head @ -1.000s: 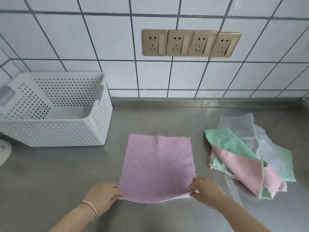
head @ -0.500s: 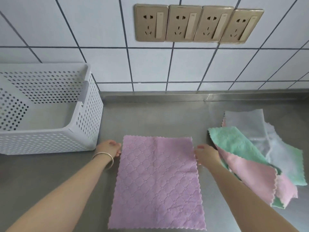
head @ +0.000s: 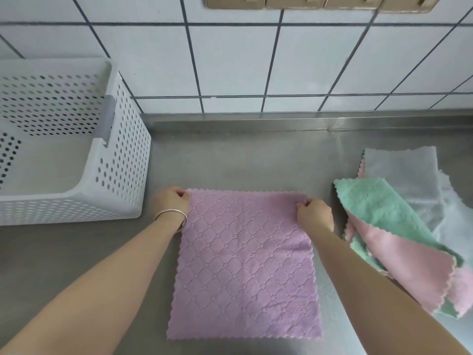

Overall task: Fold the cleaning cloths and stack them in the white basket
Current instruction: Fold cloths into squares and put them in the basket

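1. Purple cloth (head: 244, 265) flat on steel counter (head: 243, 155), centre.
2. Left hand (head: 172, 201) pinches its 11 o'clock corner; right hand (head: 314, 213) pinches its 1 o'clock corner.
3. White basket (head: 122, 149) at 10 o'clock; cloth pile (head: 399, 221) at 3 o'clock.
4. No readable writing.

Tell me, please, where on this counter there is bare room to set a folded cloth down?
Bare steel lies between the purple cloth and the tiled wall, and in front of the white basket, left of the left hand. The right side is crowded: the pile of unfolded cloths sits just beyond the right hand. Both hands pinch the cloth's far corners.
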